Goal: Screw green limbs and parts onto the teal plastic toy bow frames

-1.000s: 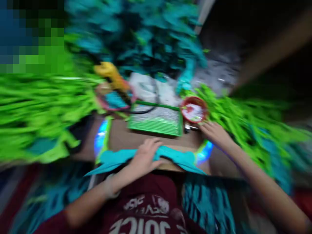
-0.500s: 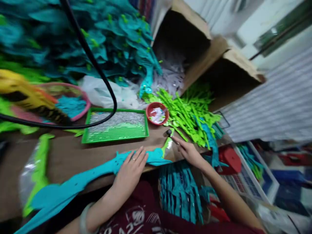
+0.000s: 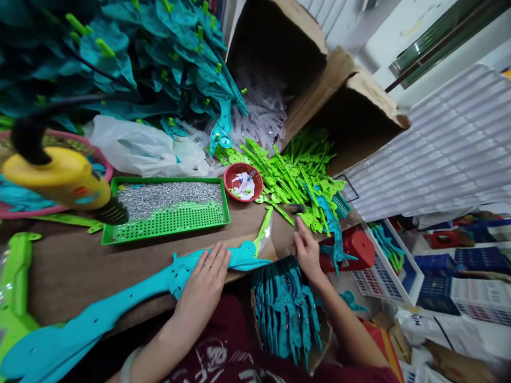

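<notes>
Under my left grip (image 3: 205, 282), the teal part (image 3: 147, 287) lies aslant along the front edge of the tabletop (image 3: 67, 276). Left fingers together, laid flat on it, pressing, not wrapped. Right grip (image 3: 307, 247) is off the part, just past its right end, curled on what I read as a dark-headed tool (image 3: 295, 208); head blurred, can't tell if it touches anything.

Progress, my judgement: part way on this piece. Right lime piece (image 3: 263, 229), between the two grips, meets the teal end; left lime piece (image 3: 16, 287), far left of left grip, sits by the other end. Can't confirm either joint is fixed.

Stock left is plenty: silver bits (image 3: 171, 196) in the green tray (image 3: 187, 215) beyond left grip, white pieces (image 3: 244, 186) in the red bowl (image 3: 258, 186) between and beyond both, lime pile (image 3: 279, 175) beyond right grip. Teal stack (image 3: 285, 314) stands below, between my forearms; can't tell if finished.
</notes>
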A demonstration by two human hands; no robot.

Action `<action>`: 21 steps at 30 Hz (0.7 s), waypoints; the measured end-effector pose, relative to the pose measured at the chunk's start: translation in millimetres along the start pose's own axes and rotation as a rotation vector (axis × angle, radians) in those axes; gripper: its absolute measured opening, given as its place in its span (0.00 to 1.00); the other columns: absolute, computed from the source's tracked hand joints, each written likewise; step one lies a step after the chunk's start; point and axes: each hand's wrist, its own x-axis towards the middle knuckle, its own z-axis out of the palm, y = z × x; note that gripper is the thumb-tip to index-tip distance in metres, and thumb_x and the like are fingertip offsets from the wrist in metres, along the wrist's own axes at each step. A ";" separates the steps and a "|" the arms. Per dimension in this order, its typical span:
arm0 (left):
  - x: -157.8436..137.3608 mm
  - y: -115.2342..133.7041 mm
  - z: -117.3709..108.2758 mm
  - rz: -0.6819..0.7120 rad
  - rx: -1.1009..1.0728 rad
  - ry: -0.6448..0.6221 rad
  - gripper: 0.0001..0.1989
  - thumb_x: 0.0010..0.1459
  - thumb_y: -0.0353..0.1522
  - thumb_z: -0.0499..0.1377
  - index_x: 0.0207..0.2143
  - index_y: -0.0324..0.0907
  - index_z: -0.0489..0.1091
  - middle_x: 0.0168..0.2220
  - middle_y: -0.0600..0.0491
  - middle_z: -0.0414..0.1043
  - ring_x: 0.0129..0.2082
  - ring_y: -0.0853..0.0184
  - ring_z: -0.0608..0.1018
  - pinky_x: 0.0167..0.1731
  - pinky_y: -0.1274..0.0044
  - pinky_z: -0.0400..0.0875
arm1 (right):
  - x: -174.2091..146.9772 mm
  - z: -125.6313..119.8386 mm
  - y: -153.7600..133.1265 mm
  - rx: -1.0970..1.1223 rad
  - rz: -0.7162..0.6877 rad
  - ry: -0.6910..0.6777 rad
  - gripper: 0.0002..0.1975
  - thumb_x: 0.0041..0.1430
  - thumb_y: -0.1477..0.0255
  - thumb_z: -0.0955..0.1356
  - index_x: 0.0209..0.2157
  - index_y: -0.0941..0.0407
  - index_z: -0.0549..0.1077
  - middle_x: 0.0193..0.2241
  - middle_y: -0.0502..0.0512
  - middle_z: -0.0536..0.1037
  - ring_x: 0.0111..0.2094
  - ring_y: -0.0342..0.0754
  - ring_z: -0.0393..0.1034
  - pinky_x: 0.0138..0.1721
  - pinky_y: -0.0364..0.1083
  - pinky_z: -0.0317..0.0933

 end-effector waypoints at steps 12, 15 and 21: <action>2.2 -1.5 2.3 0.011 -0.003 0.019 0.28 0.60 0.17 0.46 0.61 0.30 0.65 0.66 0.39 0.59 0.66 0.52 0.63 0.65 0.60 0.60 | -66.6 14.7 -53.7 -0.159 -0.121 -0.400 0.24 0.70 0.67 0.60 0.65 0.51 0.63 0.49 0.57 0.80 0.49 0.51 0.77 0.54 0.50 0.69; 8.5 4.3 -1.9 -0.028 -0.039 0.020 0.26 0.60 0.19 0.49 0.61 0.28 0.64 0.65 0.36 0.60 0.66 0.52 0.63 0.64 0.60 0.61 | -59.9 14.7 -53.9 -0.188 -0.150 -0.432 0.23 0.70 0.68 0.60 0.64 0.52 0.64 0.56 0.57 0.75 0.54 0.52 0.74 0.55 0.50 0.69; -36.7 -19.3 -56.2 -0.037 -0.292 0.284 0.15 0.66 0.32 0.55 0.53 0.39 0.70 0.57 0.47 0.73 0.60 0.62 0.71 0.61 0.68 0.65 | -3.5 34.5 -74.6 -0.289 -0.406 -0.498 0.23 0.69 0.69 0.62 0.64 0.52 0.64 0.58 0.58 0.74 0.57 0.54 0.71 0.58 0.53 0.66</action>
